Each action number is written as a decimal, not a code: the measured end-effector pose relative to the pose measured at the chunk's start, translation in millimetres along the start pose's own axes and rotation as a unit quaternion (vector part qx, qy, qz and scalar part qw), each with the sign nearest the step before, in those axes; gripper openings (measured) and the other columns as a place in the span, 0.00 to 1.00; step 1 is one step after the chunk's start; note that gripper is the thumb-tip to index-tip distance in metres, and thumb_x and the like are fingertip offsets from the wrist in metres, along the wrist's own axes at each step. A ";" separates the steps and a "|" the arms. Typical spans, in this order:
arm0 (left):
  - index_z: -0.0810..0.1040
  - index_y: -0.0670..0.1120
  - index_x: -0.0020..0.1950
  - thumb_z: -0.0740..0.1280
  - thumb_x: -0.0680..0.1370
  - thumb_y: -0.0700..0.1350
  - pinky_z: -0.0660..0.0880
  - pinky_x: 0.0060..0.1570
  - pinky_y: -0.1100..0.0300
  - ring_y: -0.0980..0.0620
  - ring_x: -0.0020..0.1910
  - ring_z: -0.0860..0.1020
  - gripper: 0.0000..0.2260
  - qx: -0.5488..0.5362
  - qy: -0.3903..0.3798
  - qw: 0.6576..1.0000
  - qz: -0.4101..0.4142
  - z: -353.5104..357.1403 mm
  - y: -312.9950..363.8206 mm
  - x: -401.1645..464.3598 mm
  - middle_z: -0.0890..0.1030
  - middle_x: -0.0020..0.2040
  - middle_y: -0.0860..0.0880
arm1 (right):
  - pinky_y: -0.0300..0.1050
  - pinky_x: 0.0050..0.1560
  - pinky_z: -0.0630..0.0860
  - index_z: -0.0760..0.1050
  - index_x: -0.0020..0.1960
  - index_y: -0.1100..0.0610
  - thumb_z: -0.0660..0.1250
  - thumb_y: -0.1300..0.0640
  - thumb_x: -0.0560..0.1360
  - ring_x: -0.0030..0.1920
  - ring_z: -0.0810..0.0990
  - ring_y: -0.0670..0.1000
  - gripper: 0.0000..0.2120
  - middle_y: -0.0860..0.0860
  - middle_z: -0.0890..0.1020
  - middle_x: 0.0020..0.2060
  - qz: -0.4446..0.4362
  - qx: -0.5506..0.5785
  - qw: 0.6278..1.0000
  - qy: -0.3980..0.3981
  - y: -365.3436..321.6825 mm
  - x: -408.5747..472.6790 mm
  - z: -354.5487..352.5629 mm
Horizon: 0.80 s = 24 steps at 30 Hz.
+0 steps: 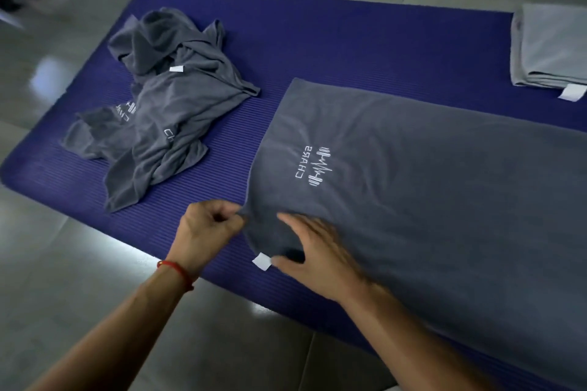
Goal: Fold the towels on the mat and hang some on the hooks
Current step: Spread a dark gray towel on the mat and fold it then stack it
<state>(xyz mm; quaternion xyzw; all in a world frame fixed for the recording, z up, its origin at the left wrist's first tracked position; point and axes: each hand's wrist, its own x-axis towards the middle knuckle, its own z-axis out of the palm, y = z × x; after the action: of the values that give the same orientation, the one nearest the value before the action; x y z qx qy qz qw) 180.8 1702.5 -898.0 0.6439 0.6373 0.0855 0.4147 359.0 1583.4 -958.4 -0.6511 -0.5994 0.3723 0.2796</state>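
Fingers of the left hand pinch the near corner of the spread grey towel on the blue mat; right hand beside it lies flat on the cloth, fingers loosely spread; crumpled towels heaped beyond the left hand.

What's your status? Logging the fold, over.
Left hand pinching towel corner. Right hand flat on it. Pile unfolded, on mat. Nothing in the way.
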 end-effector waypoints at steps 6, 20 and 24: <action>0.84 0.49 0.41 0.71 0.77 0.55 0.76 0.40 0.63 0.59 0.37 0.81 0.11 0.087 -0.071 0.985 0.128 12.7 78.6 32.9 0.84 0.36 0.51 | 0.48 0.43 0.80 0.75 0.46 0.52 0.72 0.53 0.76 0.40 0.82 0.46 0.06 0.45 0.83 0.38 0.130 0.090 0.974 0.165 -14.5 22.8 -23.4; 0.73 0.48 0.72 0.66 0.80 0.43 0.71 0.68 0.49 0.37 0.67 0.74 0.20 0.207 0.030 0.964 0.166 92.5 163.9 268.3 0.76 0.68 0.38 | 0.37 0.30 0.66 0.63 0.32 0.51 0.68 0.49 0.79 0.28 0.70 0.47 0.21 0.43 0.73 0.26 0.151 0.066 0.973 0.163 17.0 -33.0 -71.8; 0.85 0.50 0.52 0.67 0.78 0.40 0.78 0.60 0.56 0.45 0.55 0.82 0.09 0.166 0.020 0.964 0.206 94.8 183.3 256.1 0.84 0.55 0.45 | 0.52 0.39 0.80 0.70 0.35 0.59 0.68 0.50 0.80 0.32 0.81 0.52 0.19 0.51 0.79 0.29 0.203 0.177 0.934 0.236 31.0 -54.9 -87.8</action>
<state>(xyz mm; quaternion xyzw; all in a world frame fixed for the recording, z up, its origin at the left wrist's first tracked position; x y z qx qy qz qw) 423.1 1919.2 -948.2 0.8194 0.5040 0.0748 0.2627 448.5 1532.5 -925.5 -0.7678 -0.2956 0.3571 0.4422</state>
